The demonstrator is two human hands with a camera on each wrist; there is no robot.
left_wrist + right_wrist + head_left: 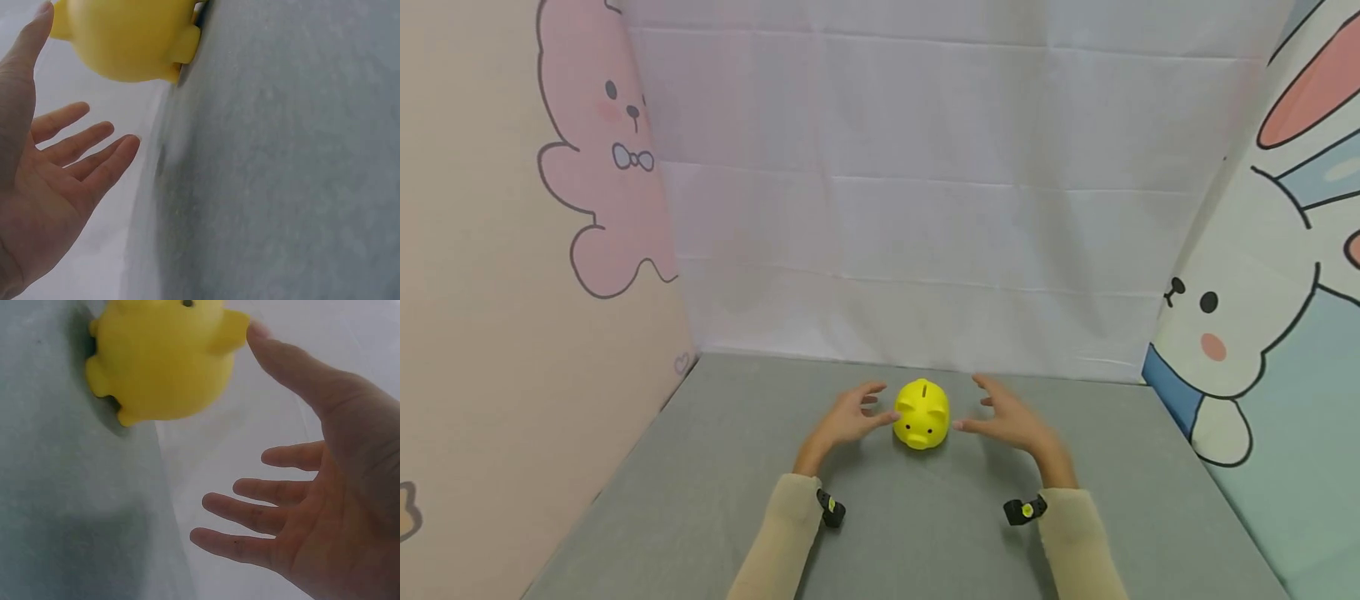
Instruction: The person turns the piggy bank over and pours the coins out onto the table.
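A yellow piggy bank (921, 417) stands upright on the grey cloth, its snout toward me and a coin slot on its top. To its left is my left hand (852, 417), fingers spread and loosely bent, the thumb tip close to the pig's side. My right hand (1009, 419) mirrors it on the other side, with a small gap between thumb and pig in the head view. Both palms face the piggy bank. The left wrist view shows the pig's rounded body (134, 37) beyond the thumb; the right wrist view shows its feet and one ear (231, 331).
Grey cloth (917, 533) covers the table. A creased white sheet (925, 208) hangs behind it. Walls with a pink bear drawing (602, 167) on the left and a rabbit drawing (1247, 317) on the right flank the table. Each wrist wears a small black camera (831, 508).
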